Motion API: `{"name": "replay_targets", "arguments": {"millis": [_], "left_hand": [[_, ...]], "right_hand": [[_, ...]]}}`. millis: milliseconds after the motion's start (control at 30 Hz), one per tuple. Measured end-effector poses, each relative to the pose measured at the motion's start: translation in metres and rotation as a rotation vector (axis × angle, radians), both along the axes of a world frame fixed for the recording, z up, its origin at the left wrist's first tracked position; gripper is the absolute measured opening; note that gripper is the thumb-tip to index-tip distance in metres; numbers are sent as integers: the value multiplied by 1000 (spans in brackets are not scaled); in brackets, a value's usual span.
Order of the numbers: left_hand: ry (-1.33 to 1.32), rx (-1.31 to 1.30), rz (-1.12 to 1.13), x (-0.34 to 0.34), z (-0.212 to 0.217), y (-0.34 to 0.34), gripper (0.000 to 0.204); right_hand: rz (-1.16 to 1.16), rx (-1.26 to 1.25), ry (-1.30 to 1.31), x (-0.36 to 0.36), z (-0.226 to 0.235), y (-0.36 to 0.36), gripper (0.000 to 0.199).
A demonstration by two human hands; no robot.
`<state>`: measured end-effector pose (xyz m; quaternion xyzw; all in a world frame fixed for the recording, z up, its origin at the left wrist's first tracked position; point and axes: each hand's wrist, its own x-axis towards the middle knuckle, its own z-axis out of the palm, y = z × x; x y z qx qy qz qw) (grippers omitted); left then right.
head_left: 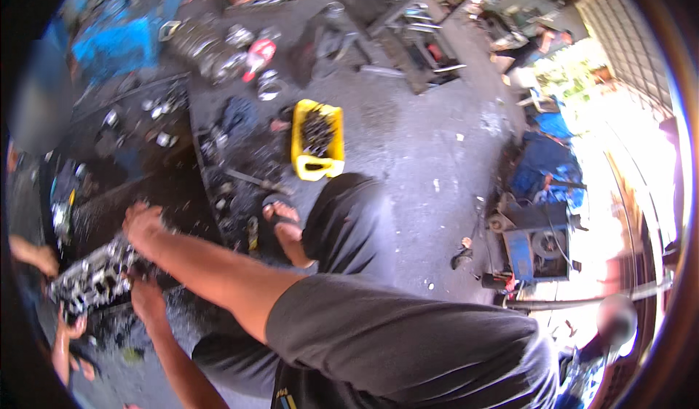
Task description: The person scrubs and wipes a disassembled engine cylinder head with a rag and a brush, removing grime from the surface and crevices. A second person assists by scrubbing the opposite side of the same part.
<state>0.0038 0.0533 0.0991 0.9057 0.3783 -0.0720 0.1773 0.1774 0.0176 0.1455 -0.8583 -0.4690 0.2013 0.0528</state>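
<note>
While the grey concrete floor (pixel 437 139) spreads wide, the grimy metal engine part (pixel 95 278) sits low at its left edge. Right hand (pixel 142 223) presses on the part's top, fingers curled over it; left hand (pixel 145 298) grips its near side. Another person's hands (pixel 44 260) steady the far end. Behind, a yellow crate (pixel 317 143) holds dark parts.
</note>
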Motion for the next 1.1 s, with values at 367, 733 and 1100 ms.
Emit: {"name": "replay_targets", "arguments": {"millis": [367, 733, 1100], "left_hand": [[274, -13, 176, 25, 38, -17, 75], [236, -24, 232, 25, 42, -23, 71], [195, -27, 204, 22, 43, -23, 69]], "right_hand": [[246, 120, 106, 38, 23, -30, 50], [-744, 424, 855, 87, -43, -127, 44], [-1261, 489, 1101, 38, -116, -146, 55]]}}
